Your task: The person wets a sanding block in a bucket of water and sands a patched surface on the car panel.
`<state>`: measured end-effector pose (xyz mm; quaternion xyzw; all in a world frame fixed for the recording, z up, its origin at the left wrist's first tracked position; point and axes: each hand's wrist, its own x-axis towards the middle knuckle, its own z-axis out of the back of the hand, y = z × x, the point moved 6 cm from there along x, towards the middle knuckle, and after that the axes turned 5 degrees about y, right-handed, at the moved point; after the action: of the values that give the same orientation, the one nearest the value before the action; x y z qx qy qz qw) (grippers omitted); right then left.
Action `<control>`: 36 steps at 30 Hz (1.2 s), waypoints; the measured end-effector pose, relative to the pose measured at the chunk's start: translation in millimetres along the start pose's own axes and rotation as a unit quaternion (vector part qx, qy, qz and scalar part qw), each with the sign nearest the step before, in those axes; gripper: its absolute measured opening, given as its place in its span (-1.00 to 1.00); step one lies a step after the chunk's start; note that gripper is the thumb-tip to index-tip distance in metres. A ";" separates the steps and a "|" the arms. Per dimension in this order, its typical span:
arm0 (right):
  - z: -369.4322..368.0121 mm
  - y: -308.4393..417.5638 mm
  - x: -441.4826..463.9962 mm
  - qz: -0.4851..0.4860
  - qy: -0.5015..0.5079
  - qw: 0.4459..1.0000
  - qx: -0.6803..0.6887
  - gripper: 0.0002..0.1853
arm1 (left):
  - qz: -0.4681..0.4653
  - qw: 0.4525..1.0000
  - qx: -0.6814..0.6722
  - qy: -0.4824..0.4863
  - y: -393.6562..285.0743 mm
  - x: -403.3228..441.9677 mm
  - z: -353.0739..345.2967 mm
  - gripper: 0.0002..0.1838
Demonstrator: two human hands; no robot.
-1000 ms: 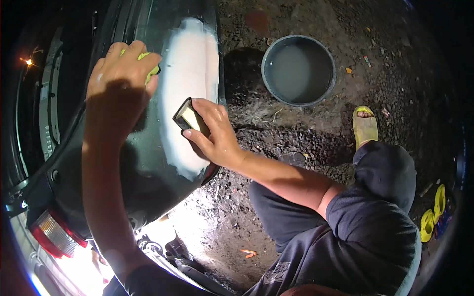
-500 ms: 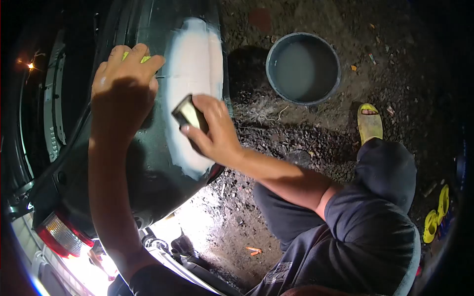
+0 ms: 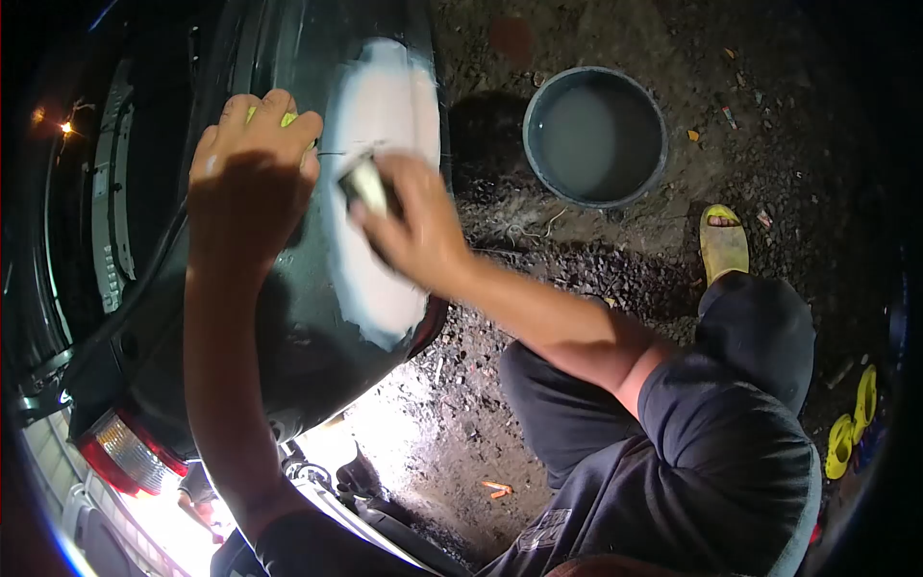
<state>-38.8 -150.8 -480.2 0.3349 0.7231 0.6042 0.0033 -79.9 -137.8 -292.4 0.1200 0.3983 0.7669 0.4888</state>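
My right hand (image 3: 421, 223) grips a sanding block (image 3: 367, 185), pale on one face with dark sandpaper-like wrapping, blurred by motion. The block rests against an oblong white filler or primer patch (image 3: 389, 101) on the dark green car body (image 3: 317, 370). Higher up and to the left, my left hand (image 3: 252, 144) is closed over a yellow-green sponge (image 3: 288, 119) on the same bodywork. Only slivers of that sponge show between the fingers.
A round bucket of cloudy grey water (image 3: 596, 144) stands on gravelly ground. The red-and-clear tail light (image 3: 135, 457) sits at lower left, near a bright lamp glow. My sandaled foot (image 3: 723, 245) is at right, with yellow clogs (image 3: 841, 444) beyond. An orange scrap (image 3: 497, 489) lies below.
My right hand has slid the sanding block a little up the white patch. The left hand stays on the sponge, and the whole view has shifted slightly.
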 end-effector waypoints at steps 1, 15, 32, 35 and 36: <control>7.2 -12.6 33.8 -0.059 -0.009 0.998 0.022 -0.40 | 0.000 1.000 -0.004 -0.004 -0.8 -0.8 1.6 -0.77; 14.3 -49.9 64.3 -0.093 -0.065 0.991 0.069 -0.43 | 0.006 1.000 -0.016 -0.021 0.7 -1.9 0.3 -0.76; 19.0 -85.3 96.4 -0.176 -0.110 0.976 0.059 -0.46 | -0.017 0.998 -0.020 -0.056 -2.4 -1.4 7.1 -0.73; 8.6 -9.7 13.9 -0.093 -0.048 0.994 0.018 -0.46 | -0.014 0.998 -0.018 -0.051 -0.3 -0.5 3.6 -0.74; 2.5 7.6 -14.8 -0.015 -0.050 0.999 -0.002 -0.45 | -0.013 0.999 -0.013 -0.050 -0.6 0.1 2.3 -0.74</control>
<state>-22.7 -155.5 -480.1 0.3543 0.7257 0.5878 0.0490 -78.2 -136.4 -291.3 0.1464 0.3648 0.7589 0.5192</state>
